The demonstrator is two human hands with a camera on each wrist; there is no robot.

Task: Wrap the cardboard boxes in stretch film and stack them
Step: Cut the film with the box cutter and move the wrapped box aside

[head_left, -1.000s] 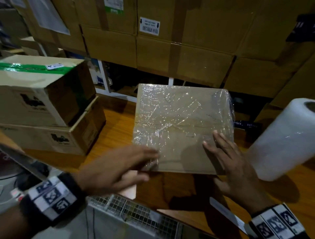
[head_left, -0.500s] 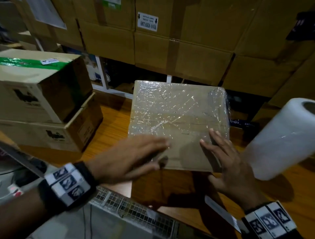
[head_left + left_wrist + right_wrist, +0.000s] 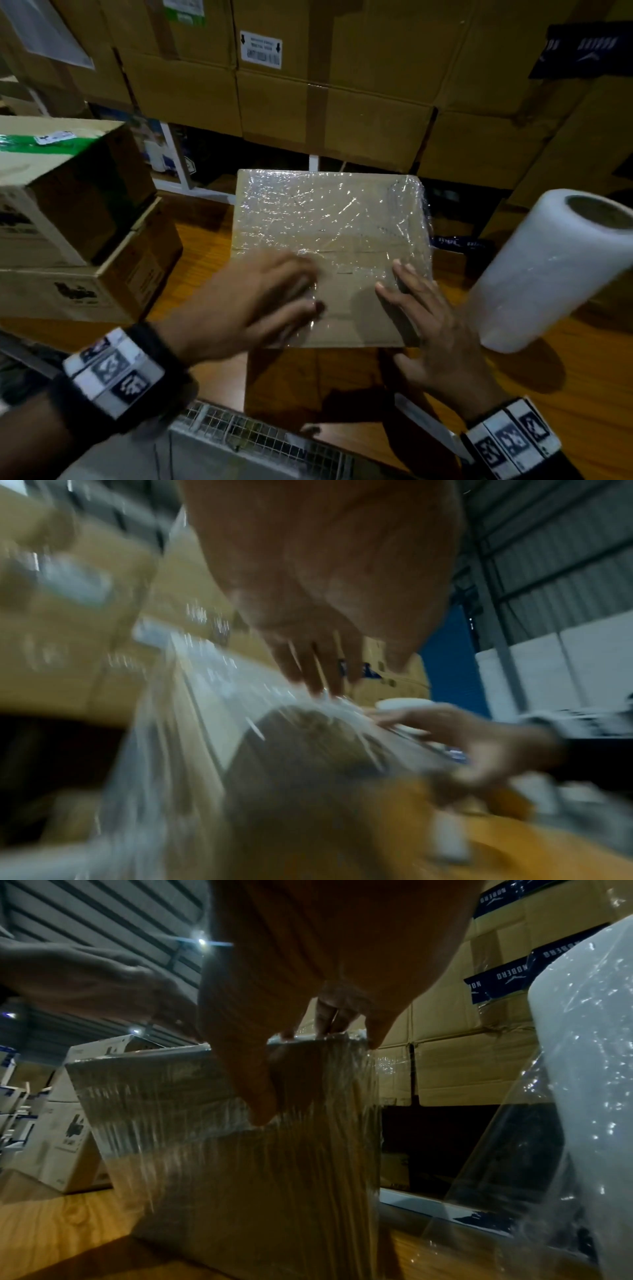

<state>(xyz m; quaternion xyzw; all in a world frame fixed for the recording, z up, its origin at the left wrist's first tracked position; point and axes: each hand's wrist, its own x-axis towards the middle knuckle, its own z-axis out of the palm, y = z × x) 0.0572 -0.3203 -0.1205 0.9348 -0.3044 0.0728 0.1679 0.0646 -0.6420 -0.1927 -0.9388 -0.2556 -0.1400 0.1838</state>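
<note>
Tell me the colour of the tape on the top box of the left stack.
Green tape, running across the box's pale top; clearest in the head view.

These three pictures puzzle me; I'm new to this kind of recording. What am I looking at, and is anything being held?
A person works bare-handed, wearing three cameras. The head view looks down on a wooden table. On it sits a box wrapped in film, with a film roll to its right and two stacked cartons to its left. The wrist views look along each hand. The left hand and right hand lie flat on the box top, fingers straight. Neither grips anything.
</note>
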